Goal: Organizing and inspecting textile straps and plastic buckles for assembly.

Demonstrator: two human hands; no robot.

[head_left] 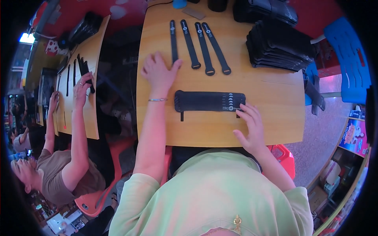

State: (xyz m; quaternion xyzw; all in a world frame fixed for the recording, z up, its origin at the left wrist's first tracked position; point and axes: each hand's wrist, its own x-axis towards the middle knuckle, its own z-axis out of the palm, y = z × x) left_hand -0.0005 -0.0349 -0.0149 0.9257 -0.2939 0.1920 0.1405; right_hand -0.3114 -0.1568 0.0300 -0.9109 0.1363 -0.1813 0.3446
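Nearest the person's body, the right hand (pixel 252 125) is loosely spread, thumb well apart from the fingers, its fingertips on or just over the right end of a wide black band (pixel 202 101); whether they press down, I cannot tell. The band lies flat on the bench (pixel 271 128), long axis running left to right across the person's front, white crescent marks near its right end and two short dark tabs showing below its near edge.

The left forearm passes beside the band's left end without crossing it. Past that end, the left hand (pixel 159 72) is spread too, its thumb at the near end of the leftmost narrow black strap (pixel 173 39); touching or just beside, I cannot be sure. This strap points away from the person, roughly square to the band, and the left hand is clearly the nearer one.

To its right lie three more straps (pixel 204 49), slotted ends toward the person, standing between the leftmost strap and a tall stack of black pouches (pixel 279 45). Farther back are a cardboard piece (pixel 193 14) and, off the bench to the right, a blue chair (pixel 348 59).
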